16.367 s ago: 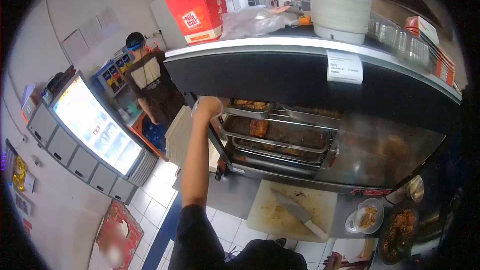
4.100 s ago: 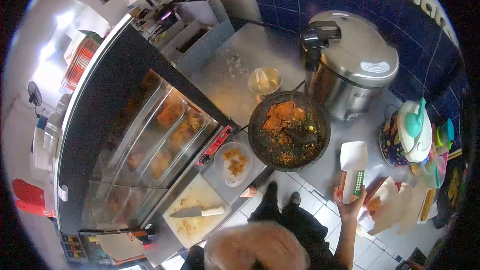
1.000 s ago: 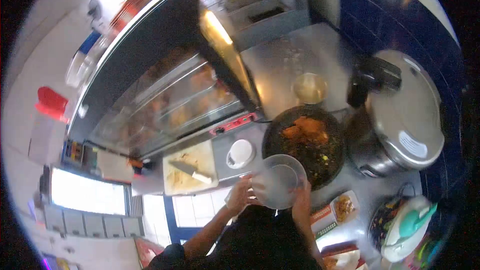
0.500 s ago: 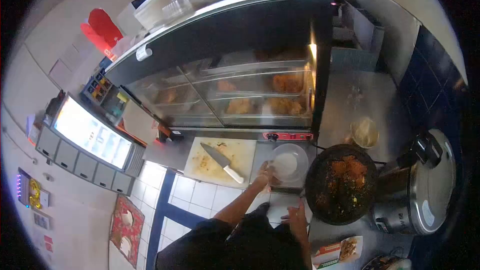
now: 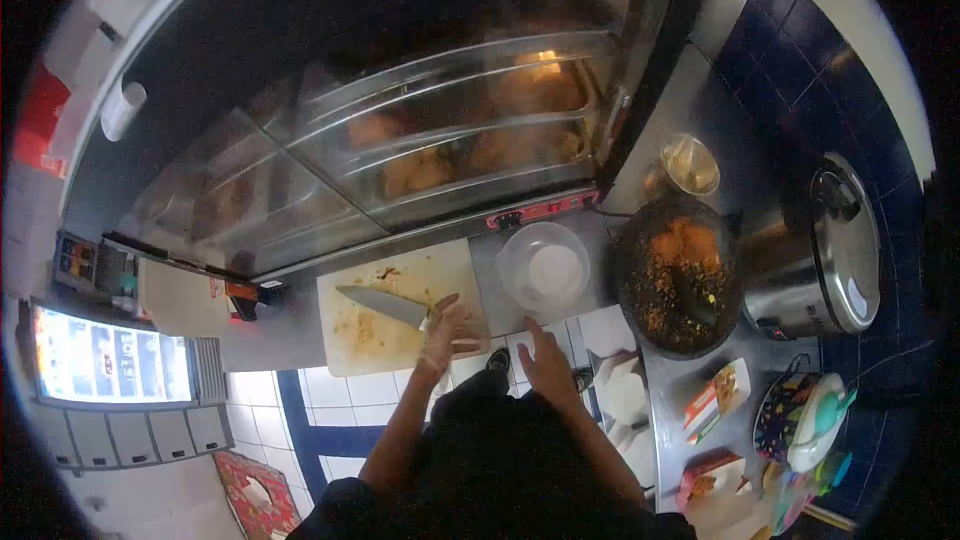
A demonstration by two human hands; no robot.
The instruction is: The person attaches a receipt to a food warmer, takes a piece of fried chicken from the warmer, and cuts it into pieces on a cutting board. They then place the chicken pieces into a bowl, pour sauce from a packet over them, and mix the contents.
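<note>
My left hand (image 5: 450, 337), with what looks like a clear glove on it, hovers over the right edge of the stained cutting board (image 5: 362, 348). Its fingers are apart and it covers the handle of the large knife (image 5: 385, 305); whether it touches the handle I cannot tell. Just below the translucent plastic bowl (image 5: 545, 268), which holds something white, my right hand (image 5: 546, 365) is raised with fingers spread and nothing in them. To its right sits a round dark pan (image 5: 682, 290) with reddish-brown pieces and crumbs.
A glass display case (image 5: 440, 140) with fried food stands behind the board. On the right are a metal bowl (image 5: 690, 165), a large steel cooker (image 5: 815, 270), an open food box (image 5: 718, 400) and a patterned pot (image 5: 790, 420). A bright fridge (image 5: 110, 355) is far left.
The view has turned and come closer to the counter. My left hand has gone from the plastic bowl to the knife handle. My right hand has risen towards the bowl.
</note>
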